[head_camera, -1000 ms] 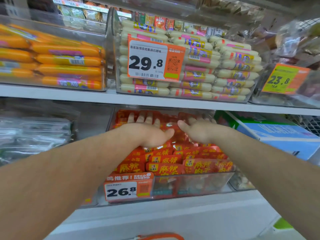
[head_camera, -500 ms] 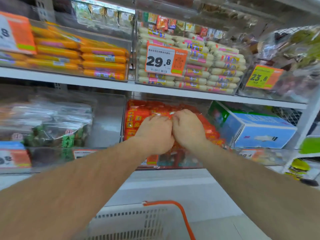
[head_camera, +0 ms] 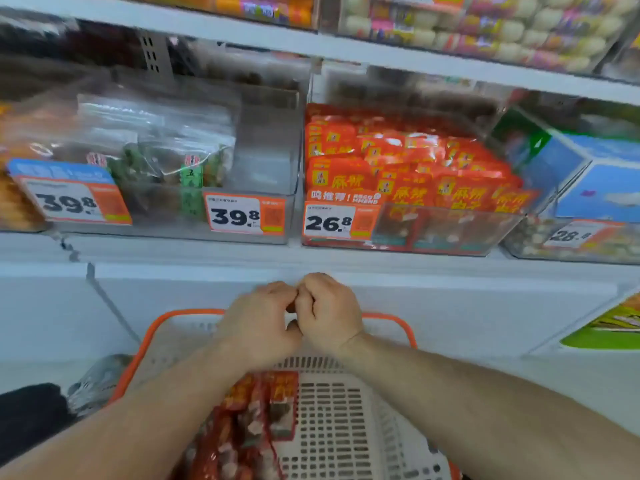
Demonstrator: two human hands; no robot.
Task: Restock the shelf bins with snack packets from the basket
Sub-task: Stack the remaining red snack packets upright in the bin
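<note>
Left hand (head_camera: 260,324) and right hand (head_camera: 327,313) touch above the basket (head_camera: 349,427), fingers curled; whether they hold anything I cannot tell. Red snack packets (head_camera: 256,420) lie in the basket. Up on the shelf (head_camera: 398,263), the clear bin (head_camera: 446,230) is full of orange packets (head_camera: 408,168).

A: Can you tell whether the left hand (head_camera: 263,323) and right hand (head_camera: 329,313) hold anything?

B: No. Both have curled fingers, knuckles touching, and the palms face away.

A: The basket (head_camera: 388,322)?

B: Its near part runs off the bottom edge, and the forearms cover part of the red packets (head_camera: 256,420) inside.

A: The far right price tag (head_camera: 571,233)?

B: Blurred; the digits are hard to read. The blue box (head_camera: 595,178) is cut by the right edge.
</note>
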